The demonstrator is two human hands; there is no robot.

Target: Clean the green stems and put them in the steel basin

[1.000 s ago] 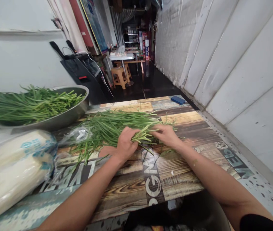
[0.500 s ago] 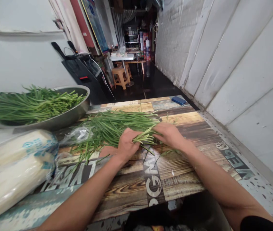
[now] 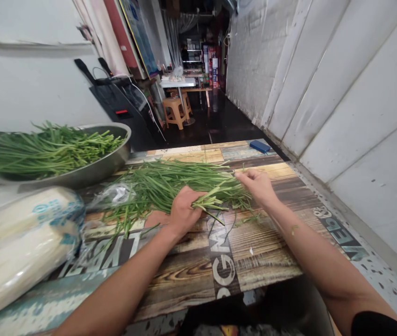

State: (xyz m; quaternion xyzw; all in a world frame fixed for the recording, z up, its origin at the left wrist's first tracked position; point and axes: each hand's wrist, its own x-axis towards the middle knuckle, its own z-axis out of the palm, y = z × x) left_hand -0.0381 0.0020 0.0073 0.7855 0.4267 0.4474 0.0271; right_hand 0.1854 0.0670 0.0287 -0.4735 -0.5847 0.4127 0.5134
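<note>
My left hand (image 3: 186, 208) is closed around a small bunch of garlic chives (image 3: 209, 199), their pale cut ends pointing right. Behind it, a loose pile of garlic chives (image 3: 170, 179) spreads over the table. At the right end of that pile is my right hand (image 3: 257, 184), apart from the held bunch, thumb and fingers pinched together. Whatever is between those fingertips is too small to make out. Thin trimmed scraps (image 3: 242, 201) lie below and left of the right hand.
A metal basin (image 3: 103, 164) heaped with more chives stands at the left. Nearer me lie white packages (image 3: 26, 242) in clear plastic. A crumpled plastic bag (image 3: 116, 193) touches the pile. A blue box (image 3: 259, 146) sits at the table's far edge; a white wall runs along the right.
My right hand has moved right and slightly away from me, leaving the stalk ends of the bunch. My left hand has stayed in place, still gripping the chives.
</note>
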